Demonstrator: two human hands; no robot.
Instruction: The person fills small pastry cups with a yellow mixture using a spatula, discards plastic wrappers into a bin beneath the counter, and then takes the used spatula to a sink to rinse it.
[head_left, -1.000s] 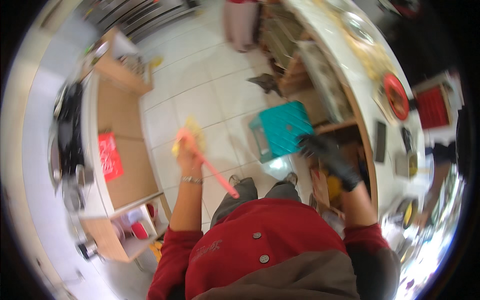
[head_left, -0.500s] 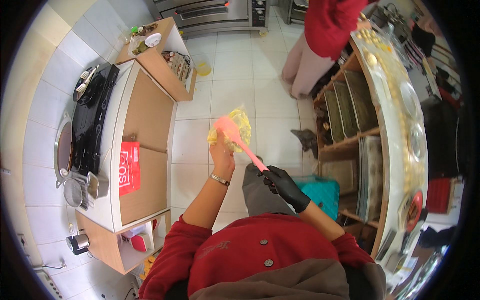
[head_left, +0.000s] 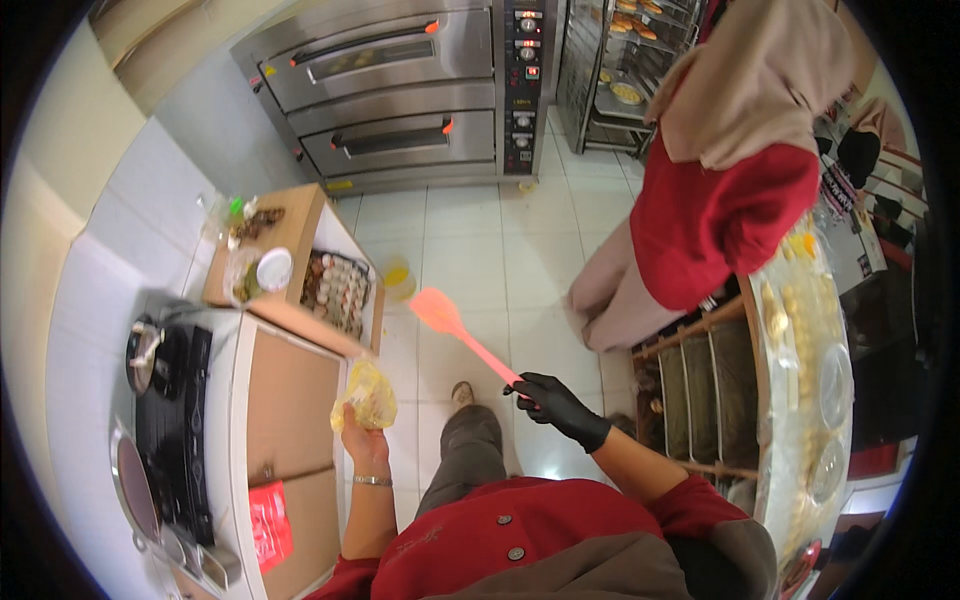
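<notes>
My right hand (head_left: 562, 410), in a black glove, is closed round the handle of a pink spatula (head_left: 437, 312), whose broad blade points forward and to the left. In my bare left hand (head_left: 366, 442), which has a metal watch at the wrist, is a crumpled clear plastic bag (head_left: 372, 392) smeared with something yellow. The bag is held over the floor beside the cabinet. Spatula and bag are apart from each other.
A steel deck oven (head_left: 390, 90) stands ahead, with a tray rack (head_left: 612, 100) to its right. Another person (head_left: 715, 220) stands by the right-hand worktable (head_left: 765, 400). On the left are a black gas stove (head_left: 175, 430), a wooden cabinet (head_left: 290, 400) and egg trays (head_left: 337, 292).
The spatula has come away from the bag. My left hand has moved left with the bag. The view has tilted up, bringing more of the oven and the other person into sight.
</notes>
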